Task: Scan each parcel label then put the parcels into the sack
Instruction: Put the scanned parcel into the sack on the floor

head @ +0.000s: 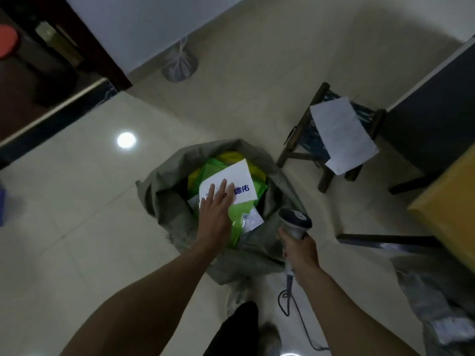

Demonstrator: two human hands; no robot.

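Observation:
An open grey sack stands on the tiled floor below me. Inside lie green and yellow parcels, with a white parcel bearing blue print on top. My left hand reaches over the sack mouth with its fingers straight, the fingertips over the near edge of the white parcel. My right hand grips the handle of a grey barcode scanner just right of the sack, its cable trailing down to the floor.
A small wooden stool with a white parcel on it stands to the right. A yellow-topped table sits at the far right, grey bags beneath it. A mesh bin stands by the far wall.

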